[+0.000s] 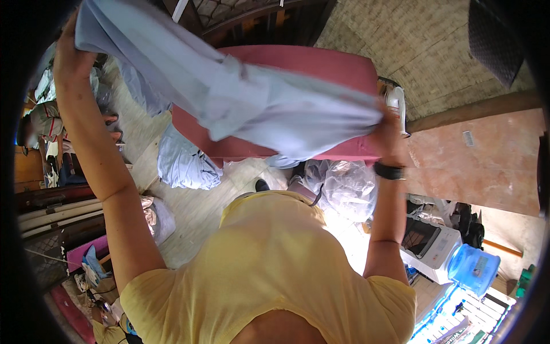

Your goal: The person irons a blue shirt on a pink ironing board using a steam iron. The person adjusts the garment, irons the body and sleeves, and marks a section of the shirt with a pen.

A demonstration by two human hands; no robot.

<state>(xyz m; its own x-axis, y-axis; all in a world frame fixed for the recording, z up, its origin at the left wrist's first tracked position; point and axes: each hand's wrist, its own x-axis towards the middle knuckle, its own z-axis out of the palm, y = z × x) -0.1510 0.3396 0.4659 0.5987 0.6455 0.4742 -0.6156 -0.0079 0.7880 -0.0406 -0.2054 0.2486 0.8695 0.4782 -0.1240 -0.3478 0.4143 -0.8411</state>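
A pale blue-grey cloth garment (pixel 240 94) is stretched between my two hands above a padded board with a red-pink cover (pixel 326 63). Whether it is a shirt or trousers I cannot tell; it is smeared by motion. Far out at the upper left, my left hand (pixel 74 57) grips one end, raised past the board. My right hand (pixel 391 137) closes on the other end by the board's right side, blurred, with a dark band on the wrist. Part of the cloth hangs below the board's near edge.
A white iron (pixel 395 103) stands at the board's right end. Light blue cloth (pixel 186 163) hangs at its left, with clear plastic bags (pixel 346 186) below. At right are a white appliance (pixel 432 246) and a blue water jug (pixel 474 268). Another person (pixel 48 123) is at far left.
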